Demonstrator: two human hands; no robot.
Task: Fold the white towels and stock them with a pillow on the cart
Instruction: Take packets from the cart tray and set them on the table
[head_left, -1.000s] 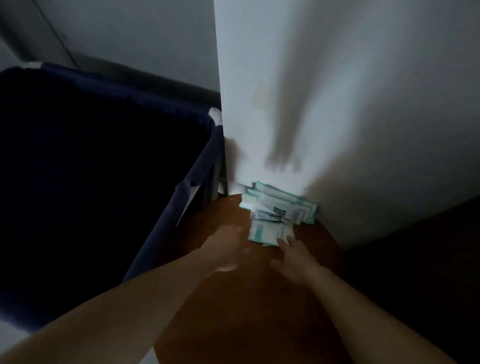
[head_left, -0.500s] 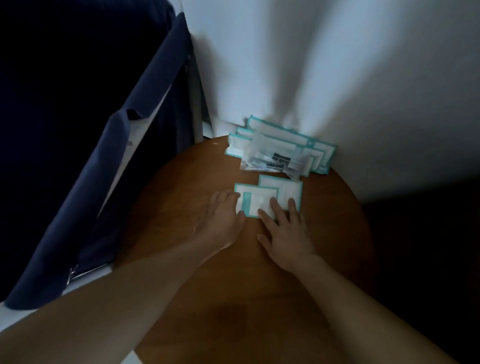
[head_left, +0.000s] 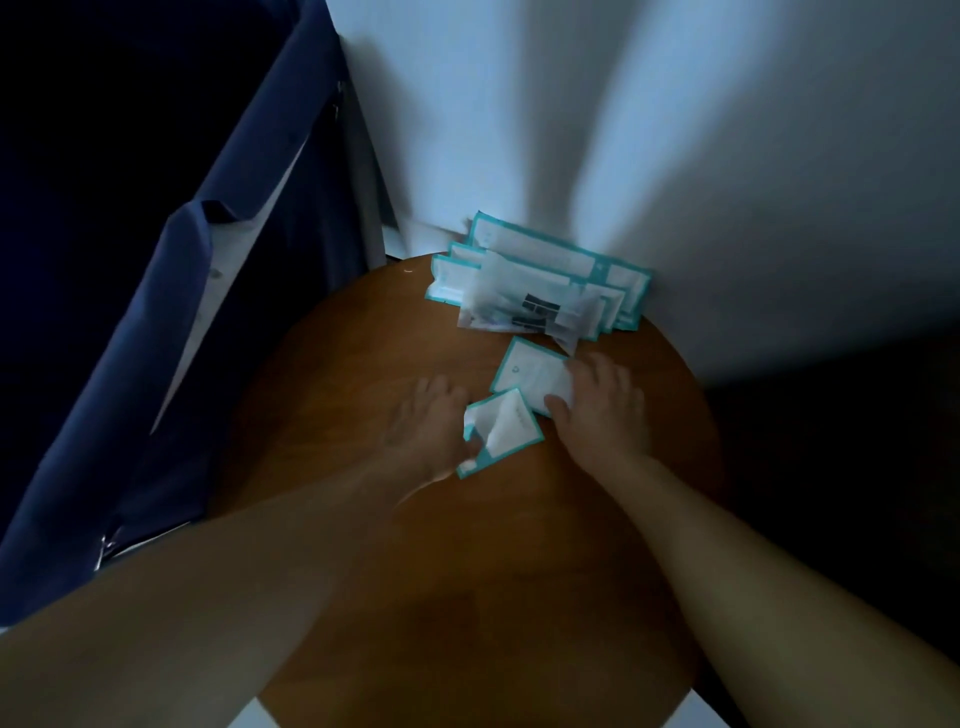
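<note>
Our left hand (head_left: 428, 431) pinches the nearer packet (head_left: 506, 428) by its left corner; our right hand (head_left: 602, 410), grip unclear, lies on the farther packet (head_left: 530, 371) alongside.

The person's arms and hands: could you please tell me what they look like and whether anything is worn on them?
The left forearm and right forearm are bare, no sleeve in view. The left hand and right hand show no glove, ring or watch, though the picture is dim and blurred.

Packets (head_left: 540, 286) on table (head_left: 332, 364), against wall (head_left: 675, 130)
</note>
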